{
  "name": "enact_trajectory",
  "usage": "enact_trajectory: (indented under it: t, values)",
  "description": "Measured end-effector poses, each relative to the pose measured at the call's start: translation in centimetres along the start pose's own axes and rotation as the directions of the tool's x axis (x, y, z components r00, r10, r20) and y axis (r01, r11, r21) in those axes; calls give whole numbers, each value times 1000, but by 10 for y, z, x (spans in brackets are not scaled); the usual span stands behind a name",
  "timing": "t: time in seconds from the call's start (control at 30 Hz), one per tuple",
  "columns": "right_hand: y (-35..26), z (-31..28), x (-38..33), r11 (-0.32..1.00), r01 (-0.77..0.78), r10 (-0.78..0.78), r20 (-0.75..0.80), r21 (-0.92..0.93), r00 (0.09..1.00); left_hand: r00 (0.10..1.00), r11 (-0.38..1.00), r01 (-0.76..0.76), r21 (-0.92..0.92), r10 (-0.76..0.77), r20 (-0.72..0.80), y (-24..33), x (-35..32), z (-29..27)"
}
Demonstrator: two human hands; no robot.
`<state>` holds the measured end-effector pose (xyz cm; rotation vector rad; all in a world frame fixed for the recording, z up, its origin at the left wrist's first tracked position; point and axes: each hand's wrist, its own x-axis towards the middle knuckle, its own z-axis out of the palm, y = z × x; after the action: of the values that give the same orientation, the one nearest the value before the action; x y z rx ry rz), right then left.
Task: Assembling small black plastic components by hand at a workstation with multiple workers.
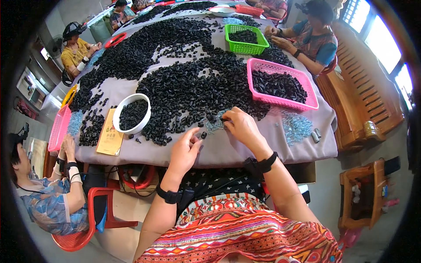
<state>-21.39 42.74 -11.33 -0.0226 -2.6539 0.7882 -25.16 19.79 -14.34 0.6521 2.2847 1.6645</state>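
Right grip (240,126) touches bluish bits (213,126); bowl (139,127), green basket (248,48) hold black pieces (133,115).

The right hand (242,126) covered part of the blue translucent pieces (213,125) beneath it, and whatever lay at its fingertips was too small to tell. Whether the left hand (186,151) touched the black piece (203,135) just beside its fingers could not be made out. Black parts (133,115) hid the bottoms of the white bowl (140,126) and pink basket (285,103). The lower edge cut off the patterned garment (228,223); the dark rim cropped the seated person (57,206) at left. Items inside the wooden stand (345,197) were too blurred to name.
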Motion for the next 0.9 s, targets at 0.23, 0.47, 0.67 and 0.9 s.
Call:
enact_trajectory:
  t: [0.23, 0.47, 0.67, 0.9]
  values:
    - [5, -4, -1, 995, -37, 46, 99, -90, 994, 976, 850, -218, 480, 193, 102, 17, 8, 3]
    - [8, -25, -11, 992, -122, 123, -31, 38, 992, 973, 870, -167, 463, 222, -65, -1, 9, 8]
    - [-7, -21, -18, 994, -100, 104, 78, -47, 992, 966, 916, -196, 350, 242, -91, -13, 5, 1]
    - [-11, -3, -19, 986, -90, 107, 115, -139, 988, 994, 941, 89, -327, -63, 90, -11, 6, -17]
